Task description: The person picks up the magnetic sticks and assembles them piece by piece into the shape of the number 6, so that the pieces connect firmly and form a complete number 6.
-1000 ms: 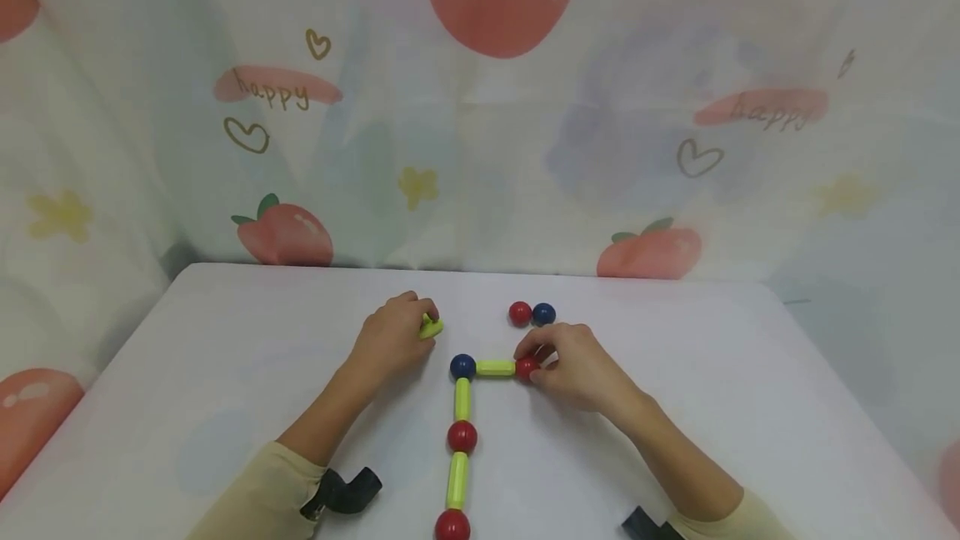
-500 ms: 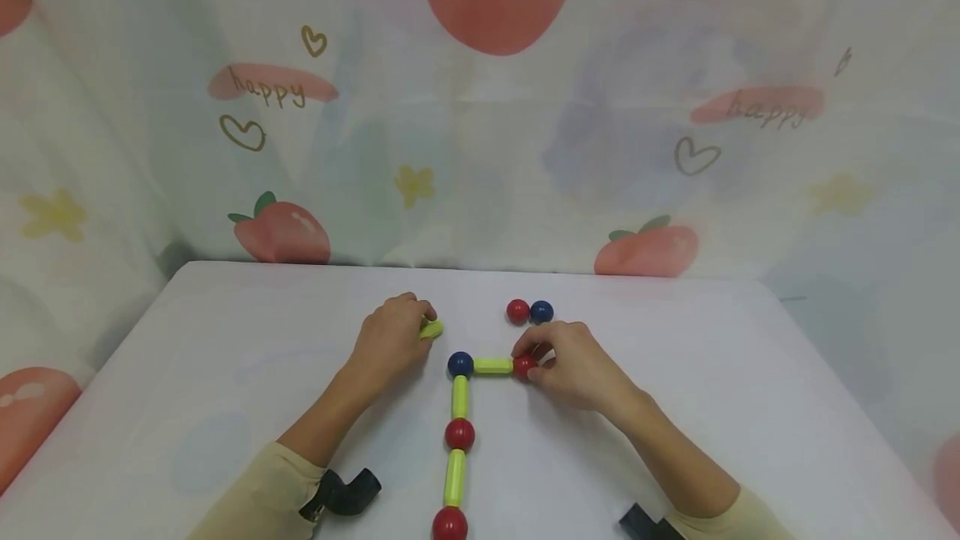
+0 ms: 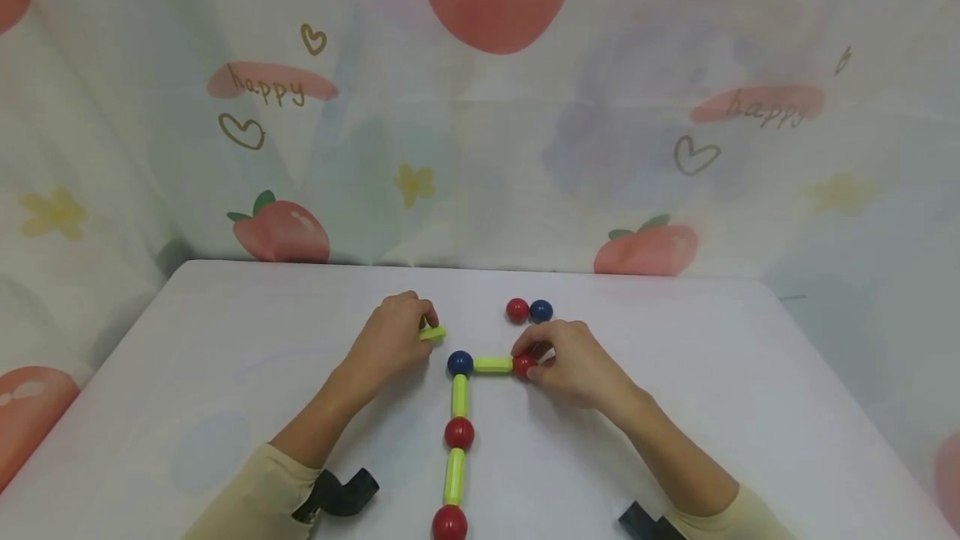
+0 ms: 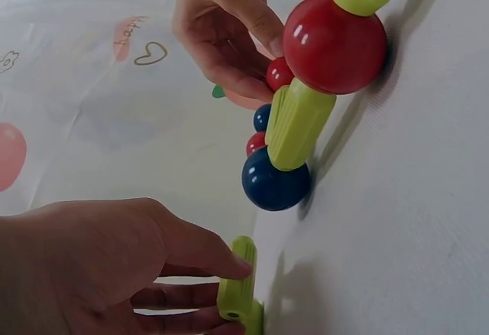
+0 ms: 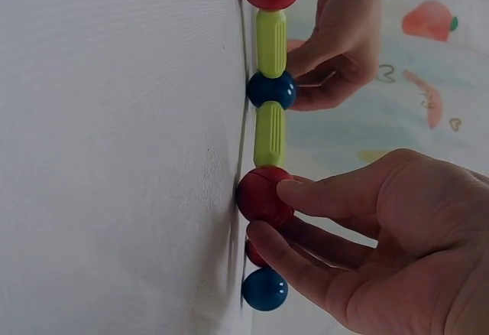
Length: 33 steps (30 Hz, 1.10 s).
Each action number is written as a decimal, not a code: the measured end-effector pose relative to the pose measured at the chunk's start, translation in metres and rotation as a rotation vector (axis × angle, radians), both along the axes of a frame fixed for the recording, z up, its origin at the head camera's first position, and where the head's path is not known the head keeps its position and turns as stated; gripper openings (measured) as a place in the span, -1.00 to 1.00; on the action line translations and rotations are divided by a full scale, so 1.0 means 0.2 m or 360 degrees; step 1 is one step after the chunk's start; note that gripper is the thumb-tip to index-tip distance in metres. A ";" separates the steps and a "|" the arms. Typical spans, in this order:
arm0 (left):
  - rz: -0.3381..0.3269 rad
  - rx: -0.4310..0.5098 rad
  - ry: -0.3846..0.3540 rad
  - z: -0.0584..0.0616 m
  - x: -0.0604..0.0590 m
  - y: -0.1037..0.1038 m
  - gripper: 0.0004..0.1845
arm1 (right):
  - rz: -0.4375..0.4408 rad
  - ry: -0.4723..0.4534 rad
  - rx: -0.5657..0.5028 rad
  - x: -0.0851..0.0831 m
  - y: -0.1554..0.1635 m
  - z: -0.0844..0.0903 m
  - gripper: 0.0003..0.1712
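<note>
My left hand [image 3: 392, 336] pinches a lime-green magnetic rod [image 4: 238, 278] between thumb and fingers, left of the blue ball [image 3: 461, 363]. A second lime-green piece [image 4: 255, 318] shows just beyond that rod, partly hidden. With thumb and fingers my right hand [image 3: 577, 362] grips the red ball [image 5: 263, 195] at the right end of an L-shaped chain. From this ball a lime-green rod [image 3: 492, 365] leads left to the blue corner ball. The chain's other leg comes toward me through a rod [image 3: 460, 396], a red ball [image 3: 459, 434], another rod [image 3: 454, 477] and a red ball [image 3: 450, 522].
A loose red ball [image 3: 517, 310] and a blue ball [image 3: 541, 311] sit side by side behind my right hand. The white table [image 3: 247, 340] ends at a printed curtain [image 3: 480, 148]. Black wrist mounts [image 3: 345, 493] stick out from both sleeves.
The rod in my left hand has turned slightly, and its tip pokes out a little further right. My right hand stays on the red ball; the chain keeps its shape.
</note>
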<state>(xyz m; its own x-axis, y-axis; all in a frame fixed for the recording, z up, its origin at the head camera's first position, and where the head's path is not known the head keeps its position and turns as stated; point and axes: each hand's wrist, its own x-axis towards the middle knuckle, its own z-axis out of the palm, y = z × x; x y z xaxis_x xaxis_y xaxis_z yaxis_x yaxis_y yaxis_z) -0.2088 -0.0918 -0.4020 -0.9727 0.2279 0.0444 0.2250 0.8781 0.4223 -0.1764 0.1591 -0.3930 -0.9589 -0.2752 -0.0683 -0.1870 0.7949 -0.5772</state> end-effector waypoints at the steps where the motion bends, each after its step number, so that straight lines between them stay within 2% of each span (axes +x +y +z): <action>1: -0.0006 0.0012 -0.0006 0.00 0.00 0.00 -0.81 | 0.0000 0.0001 0.0001 0.00 0.00 0.00 -0.71; 11: -0.0098 0.0099 -0.0028 0.03 0.02 0.00 -0.82 | 0.0012 -0.0001 -0.0004 0.00 0.00 0.00 -0.71; 16: -0.0176 0.0108 -0.0098 0.06 0.04 0.02 -0.75 | 0.0023 -0.0008 0.0005 0.00 0.00 0.01 -0.71; 20: -0.0266 0.0121 -0.0154 0.08 0.06 0.04 -0.70 | 0.0031 -0.0011 0.0002 -0.01 0.00 0.01 -0.71; 27: -0.0478 0.0192 -0.0173 0.10 0.10 0.06 -0.71 | 0.0056 -0.0015 -0.0007 -0.01 0.01 0.00 -0.71; 33: -0.0633 0.0246 -0.0254 0.11 0.14 0.10 -0.72 | 0.0069 -0.0007 -0.0024 -0.01 0.02 0.00 -0.72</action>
